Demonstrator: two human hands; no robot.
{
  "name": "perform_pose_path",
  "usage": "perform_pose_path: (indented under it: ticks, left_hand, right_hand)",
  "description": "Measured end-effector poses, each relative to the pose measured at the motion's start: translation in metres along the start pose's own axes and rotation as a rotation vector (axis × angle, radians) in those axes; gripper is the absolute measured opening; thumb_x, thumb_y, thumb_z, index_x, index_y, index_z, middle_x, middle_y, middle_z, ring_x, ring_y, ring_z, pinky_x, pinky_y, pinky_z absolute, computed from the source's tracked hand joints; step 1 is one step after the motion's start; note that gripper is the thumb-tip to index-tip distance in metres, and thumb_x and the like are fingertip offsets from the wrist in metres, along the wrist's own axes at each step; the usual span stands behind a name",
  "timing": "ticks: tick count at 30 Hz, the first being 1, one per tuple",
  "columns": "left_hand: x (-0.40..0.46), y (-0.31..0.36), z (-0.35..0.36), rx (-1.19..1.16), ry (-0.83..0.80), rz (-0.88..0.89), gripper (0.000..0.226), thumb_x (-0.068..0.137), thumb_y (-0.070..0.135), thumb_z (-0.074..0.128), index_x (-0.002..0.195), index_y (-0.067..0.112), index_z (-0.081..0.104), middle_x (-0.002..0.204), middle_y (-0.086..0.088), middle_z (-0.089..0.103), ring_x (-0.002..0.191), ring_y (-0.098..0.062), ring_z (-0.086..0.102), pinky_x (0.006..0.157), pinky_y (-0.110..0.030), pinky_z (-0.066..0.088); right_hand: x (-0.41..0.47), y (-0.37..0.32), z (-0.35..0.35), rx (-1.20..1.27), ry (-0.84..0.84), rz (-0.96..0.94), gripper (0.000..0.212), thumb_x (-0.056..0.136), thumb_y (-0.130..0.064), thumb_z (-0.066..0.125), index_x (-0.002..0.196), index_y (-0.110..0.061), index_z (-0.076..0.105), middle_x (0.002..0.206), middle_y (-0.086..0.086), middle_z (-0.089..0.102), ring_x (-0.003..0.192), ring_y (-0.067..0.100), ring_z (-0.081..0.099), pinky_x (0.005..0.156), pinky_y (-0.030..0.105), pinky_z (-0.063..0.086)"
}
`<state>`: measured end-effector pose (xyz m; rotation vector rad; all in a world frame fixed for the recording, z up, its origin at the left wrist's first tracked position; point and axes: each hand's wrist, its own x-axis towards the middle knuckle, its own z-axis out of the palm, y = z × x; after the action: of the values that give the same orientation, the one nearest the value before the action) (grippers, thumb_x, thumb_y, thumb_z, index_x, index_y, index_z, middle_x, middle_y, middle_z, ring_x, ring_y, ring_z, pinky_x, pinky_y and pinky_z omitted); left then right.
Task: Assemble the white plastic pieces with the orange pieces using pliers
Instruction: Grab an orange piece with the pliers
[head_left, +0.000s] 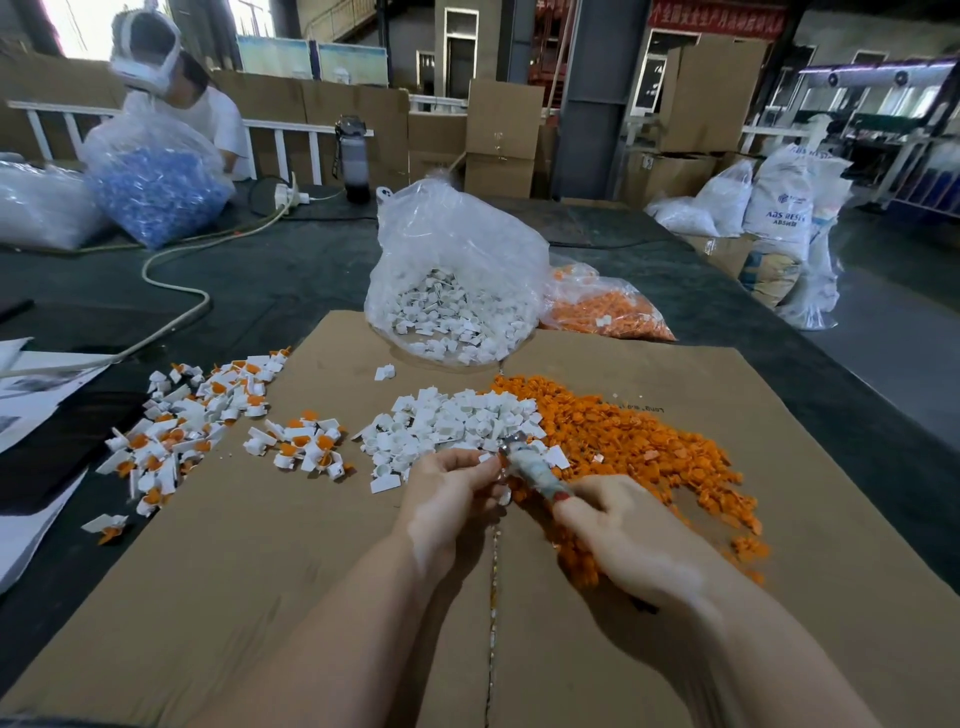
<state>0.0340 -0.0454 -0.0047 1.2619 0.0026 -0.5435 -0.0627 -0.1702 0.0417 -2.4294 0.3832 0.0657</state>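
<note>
My right hand grips the handles of the pliers, whose metal jaws point up-left over the piles. At the jaws, my left hand pinches a small white piece. A heap of loose white pieces lies just beyond my hands, and a larger heap of orange pieces spreads to its right. Joined white-and-orange pieces lie scattered at the left, with a smaller cluster of them nearer the middle. All of it rests on a flat cardboard sheet.
A clear bag of white pieces and a bag of orange pieces stand at the cardboard's far edge. Another person works at the back left behind a bag of blue parts. A cable and papers lie left.
</note>
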Motion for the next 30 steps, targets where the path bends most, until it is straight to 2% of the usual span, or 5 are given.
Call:
perform_pose_path:
  ticks: [6,14,20,25,30]
  left_hand:
    - [0.001,0.002,-0.001,-0.031,0.019,0.003,0.002,0.087,-0.005,0.056,0.086,-0.003,0.055,0.059,-0.01,0.058,0.042,-0.011,0.054,0.042,-0.019,0.046]
    - [0.003,-0.001,0.0,-0.006,0.059,0.027,0.009,0.087,-0.006,0.056,0.08,-0.001,0.054,0.046,-0.004,0.054,0.042,-0.012,0.048,0.045,-0.019,0.043]
    - [0.001,-0.001,-0.001,0.045,0.046,0.043,0.006,0.088,-0.005,0.054,0.083,-0.003,0.057,0.059,-0.009,0.054,0.046,-0.011,0.05,0.05,-0.02,0.045]
    - [-0.002,-0.002,0.0,0.046,0.036,0.047,0.007,0.089,-0.004,0.054,0.082,-0.002,0.056,0.053,-0.007,0.053,0.042,-0.009,0.049,0.054,-0.026,0.045]
    - [-0.003,-0.003,0.003,0.046,0.042,0.074,0.004,0.089,-0.005,0.054,0.085,-0.003,0.056,0.048,-0.003,0.057,0.039,-0.005,0.05,0.044,-0.016,0.045]
  right_hand:
    - [-0.003,-0.006,0.0,0.227,-0.147,0.084,0.025,0.096,-0.025,0.041,0.078,-0.013,0.053,0.069,0.006,0.049,0.06,0.019,0.044,0.059,0.032,0.032]
    - [-0.004,-0.002,0.0,0.252,-0.203,0.09,0.026,0.095,-0.026,0.04,0.077,-0.013,0.053,0.067,0.001,0.053,0.053,0.011,0.045,0.052,0.026,0.033]
    - [-0.004,-0.004,0.009,0.044,-0.078,-0.007,0.029,0.097,-0.037,0.041,0.075,-0.02,0.042,0.077,0.0,0.051,0.069,0.017,0.048,0.064,0.032,0.038]
    - [-0.004,-0.001,0.014,0.009,-0.041,-0.002,0.028,0.097,-0.04,0.042,0.075,-0.023,0.038,0.074,-0.005,0.043,0.061,0.009,0.04,0.053,0.023,0.029]
    - [-0.005,0.003,0.02,-0.031,0.027,0.014,0.026,0.096,-0.043,0.043,0.077,-0.025,0.04,0.076,-0.006,0.047,0.062,0.007,0.042,0.054,0.022,0.031]
